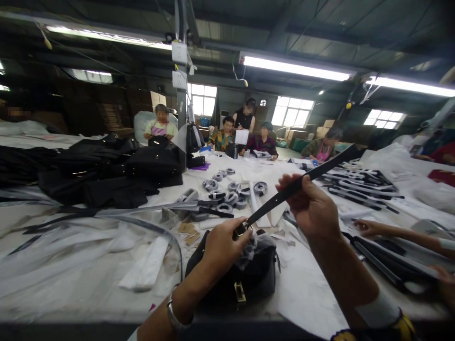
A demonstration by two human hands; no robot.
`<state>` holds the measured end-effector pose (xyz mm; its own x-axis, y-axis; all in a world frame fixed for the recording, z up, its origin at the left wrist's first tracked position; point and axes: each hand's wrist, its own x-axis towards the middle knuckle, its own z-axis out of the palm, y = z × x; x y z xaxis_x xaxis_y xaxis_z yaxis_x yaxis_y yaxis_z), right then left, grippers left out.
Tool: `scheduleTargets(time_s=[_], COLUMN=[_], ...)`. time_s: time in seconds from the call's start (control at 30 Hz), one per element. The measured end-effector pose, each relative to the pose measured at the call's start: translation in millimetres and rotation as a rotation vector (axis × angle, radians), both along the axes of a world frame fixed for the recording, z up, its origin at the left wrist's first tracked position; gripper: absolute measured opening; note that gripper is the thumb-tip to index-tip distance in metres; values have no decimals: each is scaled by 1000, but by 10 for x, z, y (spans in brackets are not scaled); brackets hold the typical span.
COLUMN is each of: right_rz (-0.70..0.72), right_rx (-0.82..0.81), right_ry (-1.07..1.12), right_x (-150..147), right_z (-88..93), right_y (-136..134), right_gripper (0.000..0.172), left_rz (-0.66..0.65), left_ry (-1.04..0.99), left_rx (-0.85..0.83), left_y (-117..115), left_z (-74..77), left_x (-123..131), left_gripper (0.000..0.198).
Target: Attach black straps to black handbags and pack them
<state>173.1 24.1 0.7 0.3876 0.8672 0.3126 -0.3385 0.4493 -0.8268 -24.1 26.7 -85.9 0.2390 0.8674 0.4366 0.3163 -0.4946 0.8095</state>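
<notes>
A small black handbag (pixel 249 279) with a gold clasp lies on the white table (pixel 71 279) right in front of me. My left hand (pixel 223 248) rests on top of it, fingers pinched on the gold buckle (pixel 242 229) where a black strap (pixel 305 182) joins the bag. My right hand (pixel 311 206) is closed around that strap further up. The strap runs up and to the right, its free end in the air.
Piles of black bags (pixel 117 170) cover the left of the table. Rolled straps (pixel 231 189) lie in the middle, flat straps (pixel 359 184) at right. Another person's hand (pixel 369 228) reaches in from the right. Several people sit at the far end.
</notes>
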Motion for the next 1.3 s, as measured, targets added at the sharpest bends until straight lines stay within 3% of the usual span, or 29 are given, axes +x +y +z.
scheduleTargets(time_s=[0.13,0.3,0.5,0.57,0.77,1.0,1.3], right_rz=[-33,171,419,445,334,173,165], right_rx=[-74,-250,-373,-371,-297,-233,-92], right_ry=[211,162,24,20,-55,-314,-480], right_x=[91,-154,-228,-228,-248,-260,-305], right_z=[-195,-564,-664,-675,-720,-643,-636], right_y=[-26,-273,-368,-352,-296,-244,-172], right_gripper=[13,16,35,37,35,33,25], left_rz=[98,159,177,175,167,132,118], left_ry=[-20,69,100,142,193,237,183], left_rx=[58,105,131,146,151,134,164], left_y=[12,-4,2,-1,-4,54,80], left_z=[-4,-73,-98,-105,-125,-141,-142], left_x=[-6,20,6,10,12,0,-18], left_gripper=[31,32,32,32,32,34,35])
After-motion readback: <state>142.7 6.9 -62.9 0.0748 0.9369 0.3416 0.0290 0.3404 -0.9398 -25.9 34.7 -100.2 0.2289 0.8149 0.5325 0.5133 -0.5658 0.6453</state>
